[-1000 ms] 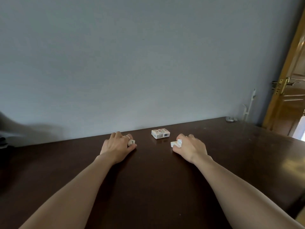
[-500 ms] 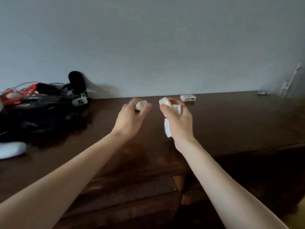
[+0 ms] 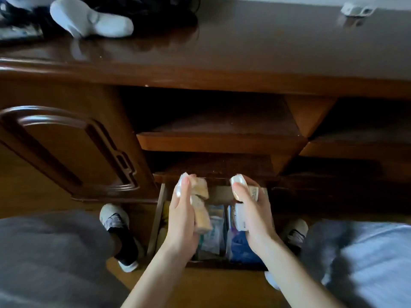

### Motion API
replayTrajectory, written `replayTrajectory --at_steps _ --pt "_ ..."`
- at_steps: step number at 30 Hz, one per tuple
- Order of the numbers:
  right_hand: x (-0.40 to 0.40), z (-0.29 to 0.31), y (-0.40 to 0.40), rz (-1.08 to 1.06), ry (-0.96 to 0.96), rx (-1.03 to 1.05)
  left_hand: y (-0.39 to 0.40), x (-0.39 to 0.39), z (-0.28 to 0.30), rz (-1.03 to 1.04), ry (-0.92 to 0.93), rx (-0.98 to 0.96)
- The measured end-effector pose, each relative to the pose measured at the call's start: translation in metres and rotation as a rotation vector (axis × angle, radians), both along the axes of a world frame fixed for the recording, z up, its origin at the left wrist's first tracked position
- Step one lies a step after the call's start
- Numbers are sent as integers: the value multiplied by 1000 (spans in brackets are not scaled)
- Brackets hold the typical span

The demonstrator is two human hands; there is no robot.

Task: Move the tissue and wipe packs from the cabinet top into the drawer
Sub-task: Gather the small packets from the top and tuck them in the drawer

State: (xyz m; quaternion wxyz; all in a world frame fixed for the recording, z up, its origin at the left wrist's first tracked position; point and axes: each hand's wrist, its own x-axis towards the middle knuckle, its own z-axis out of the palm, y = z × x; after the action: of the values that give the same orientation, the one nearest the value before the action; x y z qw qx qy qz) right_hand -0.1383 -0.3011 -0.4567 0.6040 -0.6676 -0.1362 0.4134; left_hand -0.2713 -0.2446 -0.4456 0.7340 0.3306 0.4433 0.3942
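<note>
My left hand point(image 3: 182, 216) grips small tissue packs point(image 3: 201, 210), pale and stacked against its palm. In my right hand point(image 3: 255, 216) are more small white packs point(image 3: 241, 215). Both hands hover just above the open drawer point(image 3: 155, 221) low in the dark wooden cabinet. Several wipe and tissue packs point(image 3: 213, 236) lie inside the drawer, white and blue ones side by side. One small white pack point(image 3: 355, 10) rests on the cabinet top point(image 3: 244, 41) at the far right.
A white sock-like cloth point(image 3: 91, 21) and dark gear point(image 3: 144, 10) lie on the cabinet top at the left. Open shelves point(image 3: 218, 138) sit above the drawer, a carved door point(image 3: 66, 147) to the left. My shoes point(image 3: 117, 232) stand beside the drawer.
Both hands lifted packs off the cabinet top and carried them down over the open drawer. The view tipped from the wall down to the cabinet front.
</note>
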Motion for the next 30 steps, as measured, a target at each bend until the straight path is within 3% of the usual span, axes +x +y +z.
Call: replayTrajectory --at_steps 4,7,14,17,21,24,27,30 --pt "-1 -61 4 -101 157 -238 10 -26 -67 83 108 -327" --pt "1 -81 2 -96 226 -273 14 -22 -94 89 211 -398" --pt "-1 -112 6 -84 560 -244 19 -17 -123 26 98 -587" --pt "-17 -114 20 4 354 -200 13 -15 -124 -79 62 -582" --pt "-37 -115 24 485 -234 -41 7 -18 -125 -171 -126 -513" --pt "-46 -126 22 652 -654 9 4 -29 -124 -156 -252 -515" --pt "-51 -133 19 746 -717 54 -1 -42 -126 -130 -274 -536" --pt "-57 -136 18 799 -596 -11 1 -51 -130 -181 -185 -491"
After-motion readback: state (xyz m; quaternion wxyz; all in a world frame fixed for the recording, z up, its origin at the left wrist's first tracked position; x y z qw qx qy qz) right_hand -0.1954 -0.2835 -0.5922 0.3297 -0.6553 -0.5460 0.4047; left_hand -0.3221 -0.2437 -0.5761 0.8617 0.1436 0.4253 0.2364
